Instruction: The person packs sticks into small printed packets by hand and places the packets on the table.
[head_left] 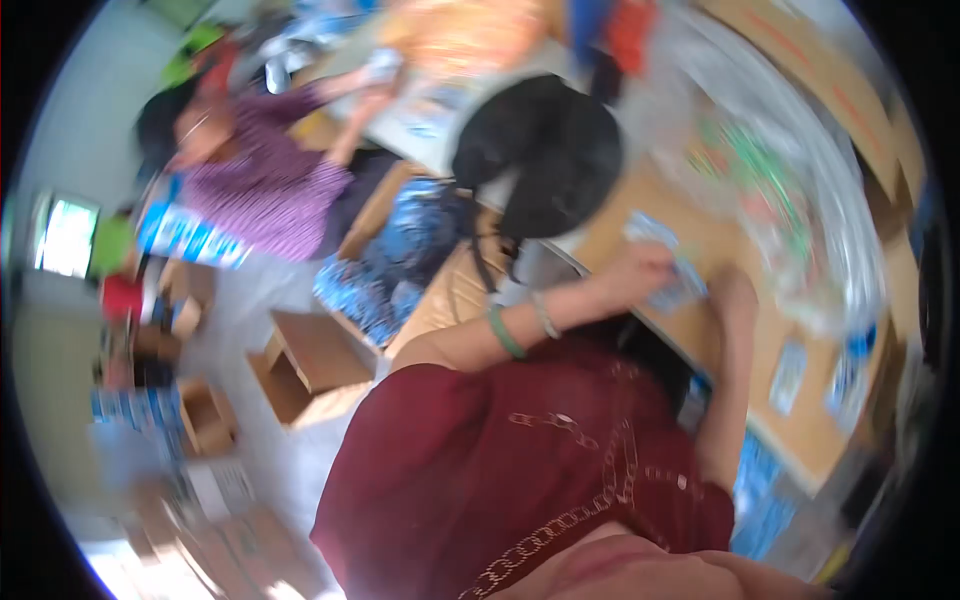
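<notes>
My left hand (642, 272), with a green bangle and a pale bracelet on its wrist, is closed on a small clear-and-blue plastic packet (652, 230). The packet shows on both sides of the fingers, over the wooden table; its contents are too blurred to name. Close by on the right is my right hand (734, 292), bent down toward the tabletop beside the packet's lower end. Its fingers are smeared by motion and partly hidden, so I cannot tell whether they touch the packet.
Flat packets (788, 378) lie on the wooden table (715, 235), near a large clear plastic bag (815, 220) with colourful contents. A black cap-like object (540, 150) stands left. Beyond it, a co-worker in purple (265, 165) handles something pale. Blue packets (410, 225) fill a carton; an open box (315, 365) sits on the floor.
</notes>
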